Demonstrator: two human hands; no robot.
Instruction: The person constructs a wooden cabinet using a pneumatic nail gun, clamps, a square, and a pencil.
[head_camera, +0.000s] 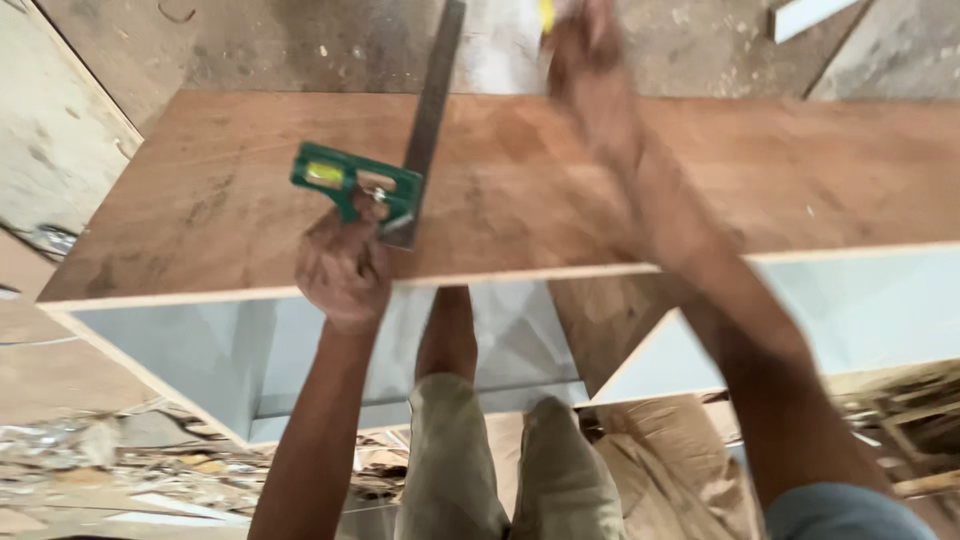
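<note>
- A brown plywood panel is lying flat as the top face of a box-like cabinet, its pale front edge running across the view.
- The left hand is gripping the green stock of a combination square, fingers closed around it at the panel's near edge.
- The square's grey metal blade is stretching away across the panel and past its far edge, tilted slightly to the right.
- The cabinet's pale blue inner walls are showing below the panel, and the person's knees in light trousers are sitting in front of them.
- The right hand is reaching over the panel's far edge; it is blurred, with something yellow beside it, and I cannot tell whether the fingers are closed.
- Wood scraps and shavings are lying on the floor at lower left.
</note>
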